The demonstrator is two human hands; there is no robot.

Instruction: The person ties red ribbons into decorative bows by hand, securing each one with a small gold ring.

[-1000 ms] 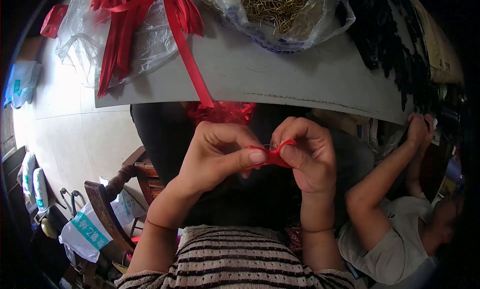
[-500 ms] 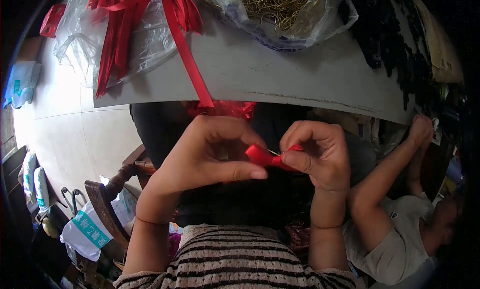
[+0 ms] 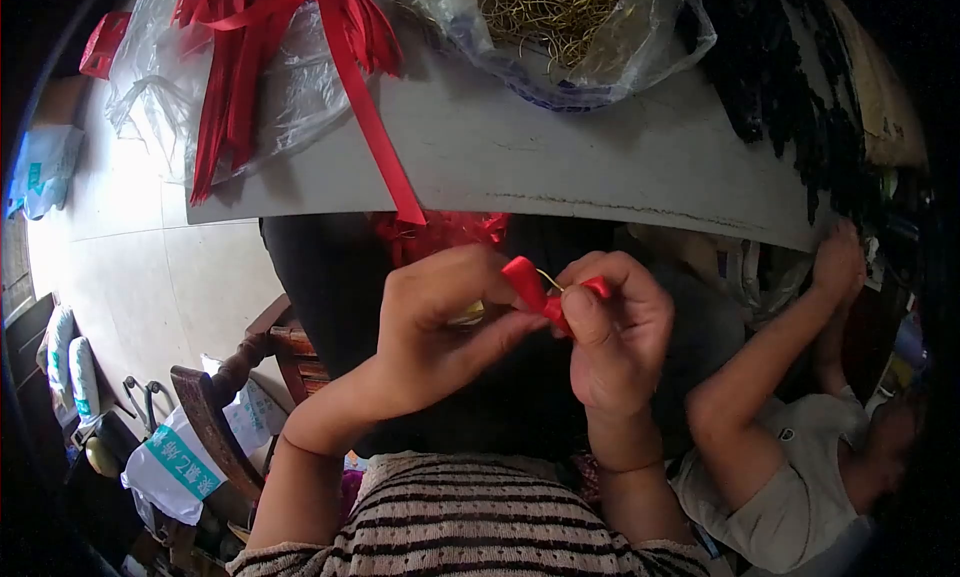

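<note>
Over my lap, a small red ribbon bow [image 3: 523,279] is held between my two hands. My left hand [image 3: 445,317] pinches it from the left, thumb against fingers. From the right, my right hand [image 3: 620,332] grips it with the thumb pressed on its middle. A thin gold wire [image 3: 547,277] arcs up beside the bow toward the right thumb. Where the wire's ends go is hidden by the fingers. Behind my left hand, below the table edge, lies a pile of red ribbon pieces [image 3: 450,233].
On the grey table [image 3: 560,162], long red ribbons [image 3: 235,87] lie over a clear plastic bag [image 3: 300,97]; one strip hangs past the edge. Another bag holds gold wire ties [image 3: 550,17]. Black strips [image 3: 790,87] lie at the right. A co-worker [image 3: 790,457] sits right, a wooden chair [image 3: 215,417] stands left.
My left thumb and fingers, apart before, have closed on the bow. The bow has turned upward at its left end, showing more wire. My right hand has shifted slightly left.
</note>
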